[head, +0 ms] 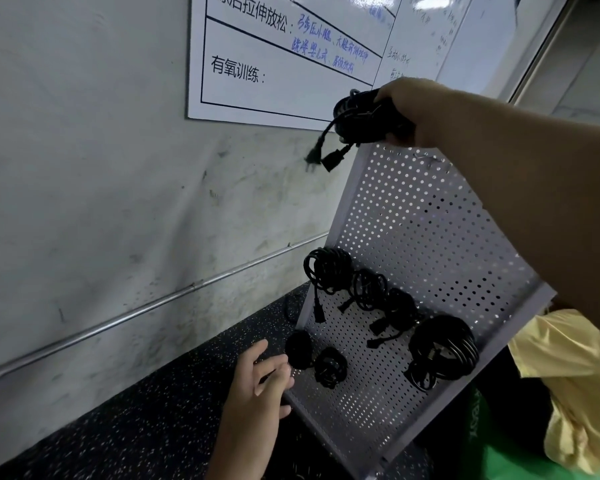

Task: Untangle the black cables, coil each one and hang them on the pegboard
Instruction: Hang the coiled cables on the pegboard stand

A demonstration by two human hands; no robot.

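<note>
A white pegboard (pixel 413 216) leans against the wall at the right. Several coiled black cables hang on its lower half; the largest coil (pixel 442 344) is at the lower right and another coil (pixel 326 268) is at the left edge. My right hand (pixel 409 109) is raised near the board's top left corner and grips a coiled black cable (pixel 361 114). The plug ends (pixel 326 155) of that cable dangle below it. My left hand (pixel 264 379) hovers with relaxed fingers next to the board's lower left edge and holds nothing.
A speckled black floor mat (pixel 146 410) lies below. The grey wall carries a metal conduit pipe (pixel 136 310) and a white printed poster (pixel 274 64). A yellow bag (pixel 575 386) sits behind the board at the right.
</note>
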